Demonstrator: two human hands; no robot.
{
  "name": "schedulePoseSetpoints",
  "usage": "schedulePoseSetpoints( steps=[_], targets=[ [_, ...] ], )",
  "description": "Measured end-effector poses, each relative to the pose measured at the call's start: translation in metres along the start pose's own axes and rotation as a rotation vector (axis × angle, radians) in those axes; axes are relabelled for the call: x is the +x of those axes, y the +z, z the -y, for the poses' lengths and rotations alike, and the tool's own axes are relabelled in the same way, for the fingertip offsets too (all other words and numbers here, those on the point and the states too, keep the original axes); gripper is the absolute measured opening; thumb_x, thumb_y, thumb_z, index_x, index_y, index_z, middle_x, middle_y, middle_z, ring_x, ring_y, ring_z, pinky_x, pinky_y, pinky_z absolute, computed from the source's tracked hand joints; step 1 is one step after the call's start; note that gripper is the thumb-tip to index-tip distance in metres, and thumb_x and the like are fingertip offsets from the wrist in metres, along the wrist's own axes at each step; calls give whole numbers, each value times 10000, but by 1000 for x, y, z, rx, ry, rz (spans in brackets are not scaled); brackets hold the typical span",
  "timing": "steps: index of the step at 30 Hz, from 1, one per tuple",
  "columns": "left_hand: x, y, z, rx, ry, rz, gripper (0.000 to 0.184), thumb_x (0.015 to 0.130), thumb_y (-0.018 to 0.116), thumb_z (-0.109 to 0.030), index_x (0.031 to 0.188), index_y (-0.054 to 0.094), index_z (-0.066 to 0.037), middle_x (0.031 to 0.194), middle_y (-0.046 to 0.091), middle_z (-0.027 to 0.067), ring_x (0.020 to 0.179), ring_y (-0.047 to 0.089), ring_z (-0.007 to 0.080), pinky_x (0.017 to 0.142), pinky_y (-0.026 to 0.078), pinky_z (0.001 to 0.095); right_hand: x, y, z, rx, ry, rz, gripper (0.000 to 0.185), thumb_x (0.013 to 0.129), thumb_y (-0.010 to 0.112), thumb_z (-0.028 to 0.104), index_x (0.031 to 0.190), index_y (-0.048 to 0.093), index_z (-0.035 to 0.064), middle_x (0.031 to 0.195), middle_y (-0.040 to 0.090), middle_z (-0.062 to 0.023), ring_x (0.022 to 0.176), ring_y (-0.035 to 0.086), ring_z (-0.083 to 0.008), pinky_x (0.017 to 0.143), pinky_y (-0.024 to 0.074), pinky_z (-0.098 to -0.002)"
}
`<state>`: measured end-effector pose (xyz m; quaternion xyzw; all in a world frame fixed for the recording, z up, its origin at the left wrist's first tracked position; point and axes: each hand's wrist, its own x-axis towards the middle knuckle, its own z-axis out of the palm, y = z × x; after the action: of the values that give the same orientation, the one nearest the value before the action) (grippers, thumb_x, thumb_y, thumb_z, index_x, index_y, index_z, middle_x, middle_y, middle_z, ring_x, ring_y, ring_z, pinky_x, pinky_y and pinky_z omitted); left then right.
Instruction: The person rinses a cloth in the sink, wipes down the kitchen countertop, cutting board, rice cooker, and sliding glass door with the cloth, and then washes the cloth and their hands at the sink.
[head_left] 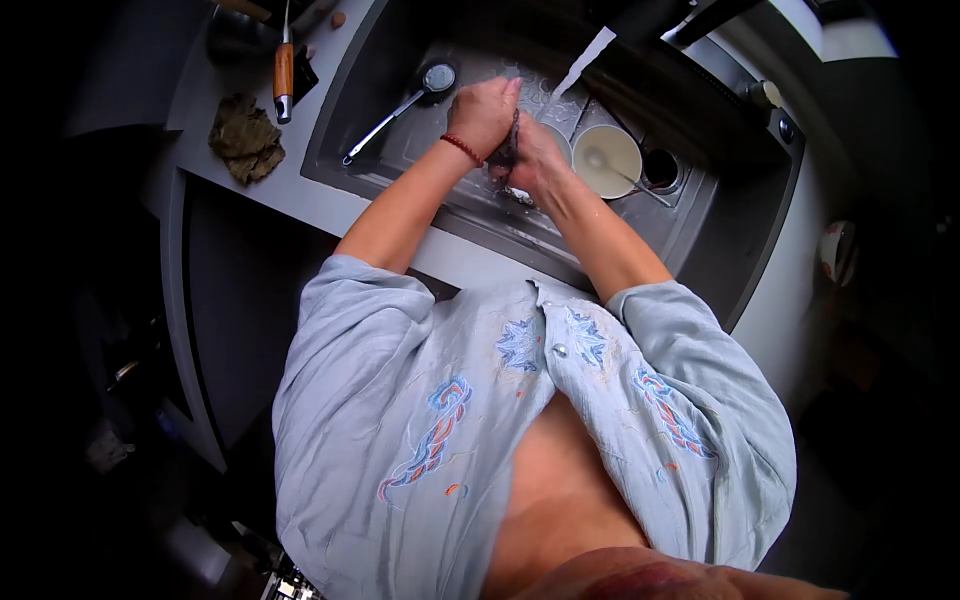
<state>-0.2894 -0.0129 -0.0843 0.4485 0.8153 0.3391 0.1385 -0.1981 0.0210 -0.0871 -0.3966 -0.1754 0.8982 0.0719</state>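
Observation:
Over the dark sink (345, 110), my left hand (485, 112), with a red beaded bracelet at its wrist, and my right hand (538, 158) are pressed together. Between them is a dark, wet, soft-looking thing (504, 152); its kind is mostly hidden by my fingers. Both hands are closed on it. Beside my right hand stands a pale bowl (608, 150) with cloudy liquid and a spoon-like metal utensil (652, 191) resting in it. Behind it another pale bowl is partly covered by my right hand. A stream of water (583, 68) falls just beyond my hands.
A long-handled utensil with a round head (438, 77) lies in the sink at the left. On the counter (315, 205) are a wooden-handled tool (284, 72) and a crumpled brown cloth-like thing (246, 140). The dark drain opening (661, 170) is right of the bowl.

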Motion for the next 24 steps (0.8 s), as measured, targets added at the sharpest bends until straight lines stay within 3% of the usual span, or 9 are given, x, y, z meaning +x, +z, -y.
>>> schedulePoseSetpoints(
  steps=[4,5,6,8,11,15,18,22,24],
  targets=[
    [-32,16,-24,57,68,-35,342,891,486,-318,716,569,-36,712,577,214,685,548,430,593,436,464,19,-14,-5,293,-14,-74,254,901,444,344,752,511,149,587,478,-6,459,422,-154,390,287,-306],
    [-19,23,-5,-13,-1,-142,344,892,481,-313,727,570,-24,715,560,234,695,538,434,596,434,462,6,-18,2,-112,-31,-49,239,913,437,347,830,521,138,687,534,-17,545,489,-156,419,324,-305],
    [-7,24,17,-28,-25,-210,395,900,472,-367,732,593,-31,663,600,183,618,585,353,564,440,409,-5,-16,1,-116,-26,-48,239,913,437,347,830,521,138,687,534,-17,545,489,-156,419,324,-305],
    [-1,19,30,-555,-315,15,398,914,466,-395,844,634,-40,746,640,77,667,614,195,606,476,316,-16,-13,7,-87,-86,73,252,919,439,368,928,535,135,783,566,-21,612,525,-158,443,350,-300],
    [-10,-14,8,-1036,-358,325,342,923,485,-353,971,631,-48,876,612,10,788,583,95,697,488,236,-18,-33,17,28,-37,257,233,886,520,357,989,555,150,846,592,-32,687,564,-156,449,377,-274],
    [-12,-13,14,-946,-173,381,237,916,521,-234,1002,612,-32,907,607,14,840,576,85,762,478,217,20,-70,23,208,52,233,253,856,575,350,971,555,125,884,612,-59,727,592,-171,474,412,-279],
    [-38,29,-29,-168,399,68,222,872,563,-269,854,625,-57,835,624,152,754,609,290,667,480,341,20,-56,12,291,-110,-43,296,913,448,370,798,483,100,741,544,-62,624,528,-216,530,441,-337],
    [-16,51,-2,-65,-27,-65,391,895,455,-389,778,609,-50,721,583,205,683,569,396,608,448,443,2,-41,4,182,-68,-156,296,915,427,349,755,482,107,709,532,-52,574,496,-206,493,422,-343],
    [-7,50,5,-204,-37,-14,428,905,428,-394,749,593,-31,711,584,214,706,568,404,607,444,463,-6,-36,15,26,38,-282,290,916,425,336,745,484,109,695,527,-48,560,490,-198,478,413,-345]
  ],
)
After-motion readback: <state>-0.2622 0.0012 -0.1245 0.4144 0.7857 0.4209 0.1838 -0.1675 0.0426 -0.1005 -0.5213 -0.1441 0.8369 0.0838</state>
